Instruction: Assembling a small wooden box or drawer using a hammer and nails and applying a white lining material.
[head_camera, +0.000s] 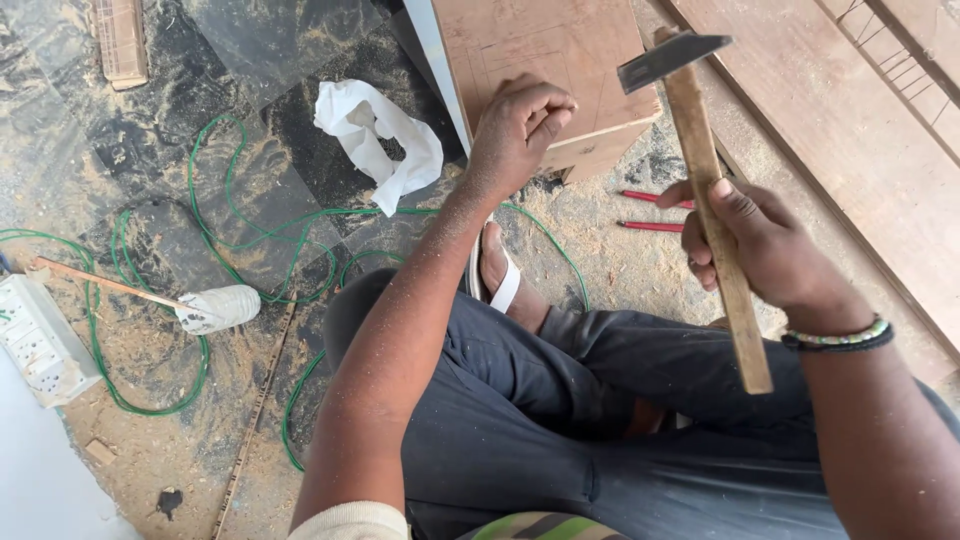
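Raising a wooden-handled hammer (712, 190) in the clenched right hand (752, 243), pinching curled left hand (520, 128) fingertips together against a plywood board (545, 60), sawdust everywhere.

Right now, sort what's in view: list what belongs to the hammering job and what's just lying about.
In use:
- hammer in the right hand
- plywood board under the left hand

Lying about:
- green cable
- white cloth
- white power strip
- red pencils
- planks

Wooden board (560, 60) under the left hand (515, 130); hammer (700, 170) in the right hand (750, 245), right of it; crumpled cloth (385, 140) and cable (250, 250) left.
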